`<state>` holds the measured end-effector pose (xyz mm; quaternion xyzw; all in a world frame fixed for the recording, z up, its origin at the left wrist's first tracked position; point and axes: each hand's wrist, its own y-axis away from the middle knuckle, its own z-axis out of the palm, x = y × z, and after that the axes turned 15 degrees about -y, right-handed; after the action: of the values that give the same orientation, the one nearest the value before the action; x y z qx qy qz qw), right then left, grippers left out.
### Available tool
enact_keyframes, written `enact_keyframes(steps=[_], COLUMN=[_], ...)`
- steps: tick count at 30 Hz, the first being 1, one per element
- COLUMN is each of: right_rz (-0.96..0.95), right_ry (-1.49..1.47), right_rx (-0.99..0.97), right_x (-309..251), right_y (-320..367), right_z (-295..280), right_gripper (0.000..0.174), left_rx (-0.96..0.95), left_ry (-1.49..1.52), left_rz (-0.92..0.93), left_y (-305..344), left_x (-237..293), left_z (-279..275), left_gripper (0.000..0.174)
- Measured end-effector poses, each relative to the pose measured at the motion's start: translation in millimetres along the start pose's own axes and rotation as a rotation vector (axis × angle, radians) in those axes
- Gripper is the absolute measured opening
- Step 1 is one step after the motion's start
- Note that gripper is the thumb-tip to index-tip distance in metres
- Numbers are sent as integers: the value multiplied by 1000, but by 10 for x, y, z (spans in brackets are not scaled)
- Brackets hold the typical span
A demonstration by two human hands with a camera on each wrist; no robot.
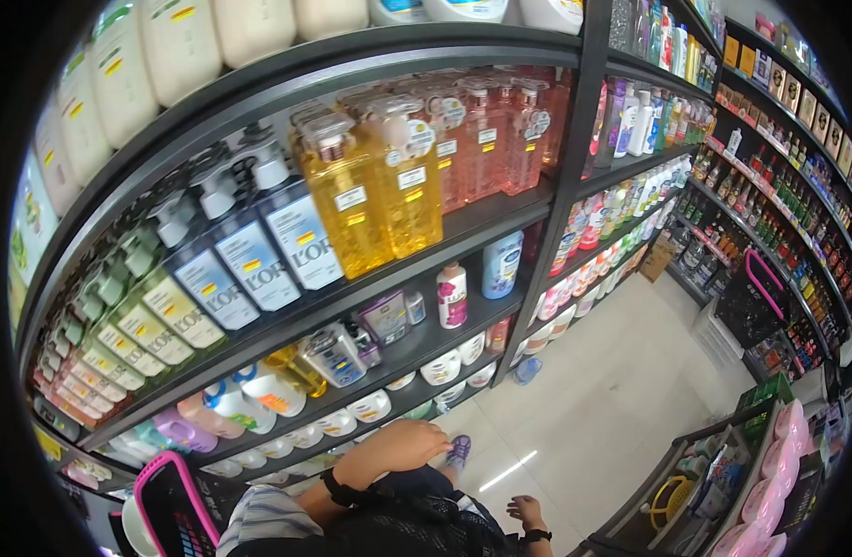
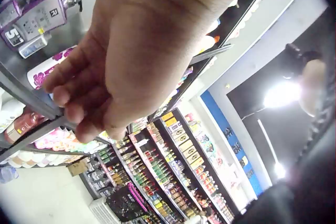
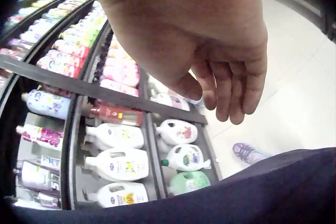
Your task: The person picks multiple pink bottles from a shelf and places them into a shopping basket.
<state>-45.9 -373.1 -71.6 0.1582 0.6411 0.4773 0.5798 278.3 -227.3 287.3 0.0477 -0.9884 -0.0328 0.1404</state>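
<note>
My left hand (image 1: pixel 405 451) reaches forward across my front, beside the lower shelf, with its fingers loosely bent and nothing in them. In the left wrist view, that hand (image 2: pixel 139 58) overlaps a white bottle with a pink flower print (image 2: pixel 42 71). The same kind of bottle (image 1: pixel 452 295) stands upright on the shelf in the head view, left of a blue bottle (image 1: pixel 503 265). Down at my side hangs my right hand (image 1: pixel 525 511), over the floor. Its fingers curl softly around nothing in the right wrist view, near white handled jugs (image 3: pixel 122 163) on the low shelves.
Yellow pump bottles (image 1: pixel 359 209) and dark bottles with blue labels (image 1: pixel 259 265) fill the shelf above. A pink-rimmed black basket (image 1: pixel 170 457) sits at lower left. Tiled floor (image 1: pixel 584 399) runs between the shelving and a display with pink packages (image 1: pixel 774 473). A cardboard box (image 1: pixel 658 258) stands farther back.
</note>
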Motion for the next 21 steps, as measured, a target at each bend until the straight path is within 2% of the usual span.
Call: enact_keyframes(steps=[2,4,7,11,13,17,18,20,21], right_rz=[-95,-167,-180,-268,-384,-649,-644,-767,-763], right_ry=[44,117,230,387,458,359,364,303,305], right_rx=[-68,-172,-340,-317,-364,-458,-461,-456,-468], right_x=[-329,-707,-1383,-2266,-2769,-3649,-3843,-4178,-4335], right_y=[-77,-145,-123,-223,-297,-130,-50,55,124], right_z=[167,341,552,836,1047,1527,1610,1815,1898], right_gripper=[26,26,27,26,25,21,21,17,17], left_rx=[44,275,333,447,550,568,543,511,510], left_ry=[7,9,17,-48,-32,-68,-104,-153,-128], left_rz=[44,140,160,119,108,65,71,66,14], left_y=[-258,-537,-950,-1376,-1539,-1728,-1756,-1793,-1796], left_x=[-37,-109,-236,-415,-542,-739,-765,-832,-818], left_z=[23,48,-24,-264,-351,-364,-353,-359,-388], left_gripper=[27,23,19,20,20,19,18,17,17])
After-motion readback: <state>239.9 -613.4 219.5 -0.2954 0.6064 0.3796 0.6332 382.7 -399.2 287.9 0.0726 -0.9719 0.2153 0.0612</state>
